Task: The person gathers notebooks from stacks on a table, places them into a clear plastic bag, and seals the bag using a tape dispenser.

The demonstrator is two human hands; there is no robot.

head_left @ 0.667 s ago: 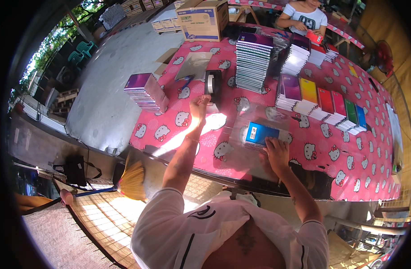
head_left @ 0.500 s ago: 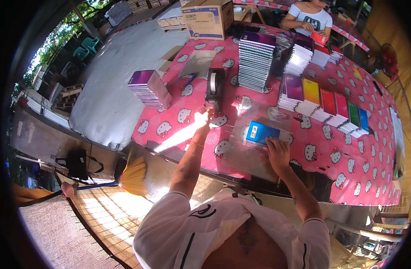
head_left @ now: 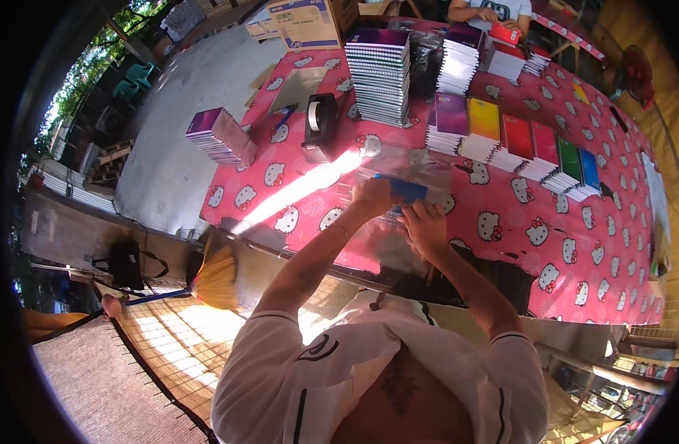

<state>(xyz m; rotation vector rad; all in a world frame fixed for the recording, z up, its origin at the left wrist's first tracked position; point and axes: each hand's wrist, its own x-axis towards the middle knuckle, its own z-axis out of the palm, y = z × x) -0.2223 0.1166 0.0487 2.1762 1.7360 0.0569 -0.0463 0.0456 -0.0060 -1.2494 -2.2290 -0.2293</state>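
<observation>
A blue spiral notebook [head_left: 407, 189] lies on a clear plastic wrapper [head_left: 417, 164] near the table's front edge. My left hand [head_left: 373, 197] is over its left end with the fingers curled down; whatever they pinch is hidden beneath the hand. At the notebook's near edge, my right hand [head_left: 424, 223] grips it with bent fingers, holding it against the table. Beyond my left hand stands a black tape dispenser [head_left: 320, 132] with a pale roll in it.
A tall notebook stack [head_left: 378, 78] rises beyond the wrapper. Colourful notebook piles [head_left: 515, 139] line the right, and a purple stack [head_left: 219, 137] stands left. Behind are a cardboard box [head_left: 307, 26] and another person [head_left: 495, 13] handling red notebooks.
My left hand has moved from the tape dispenser to the left end of the blue notebook. My right hand stays at its near edge. The view has shifted slightly.
</observation>
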